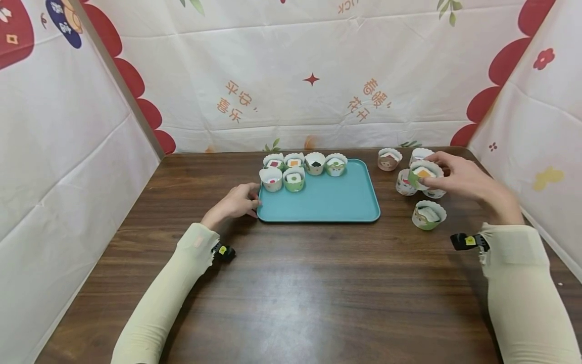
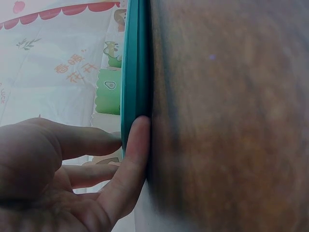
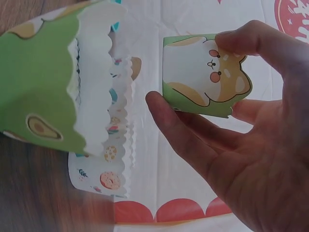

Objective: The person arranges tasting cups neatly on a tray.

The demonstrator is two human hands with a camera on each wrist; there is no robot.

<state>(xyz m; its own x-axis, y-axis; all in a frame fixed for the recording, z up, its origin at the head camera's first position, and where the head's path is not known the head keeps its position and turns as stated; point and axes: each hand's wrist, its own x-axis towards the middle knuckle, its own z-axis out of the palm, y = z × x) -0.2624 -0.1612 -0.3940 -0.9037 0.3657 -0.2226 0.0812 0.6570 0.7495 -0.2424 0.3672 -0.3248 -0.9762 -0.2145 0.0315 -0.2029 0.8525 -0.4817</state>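
Note:
My right hand (image 1: pixel 468 177) pinches a green paper baking cup with a dog print (image 3: pixel 203 75) between thumb and fingers, raised above other cups. A white piece with an orange square shows inside it in the head view. Below and beside it stand white patterned cups (image 1: pixel 404 183) and, nearer, a green cup (image 1: pixel 429 216) with a white filling. My left hand (image 1: pixel 237 200) holds the left edge of the blue tray (image 1: pixel 318 205) near its front corner, thumb and fingers on the rim. Several cups (image 1: pixel 294 179) with marked white pieces stand along the tray's back left.
A brown-pink cup (image 1: pixel 389 159) stands right of the tray on the dark wooden table (image 1: pixel 291 283). Printed white cloth (image 1: pixel 291 101) closes off the back and both sides. In the right wrist view, a green avocado-print cup (image 3: pixel 38 82) looms close at the left.

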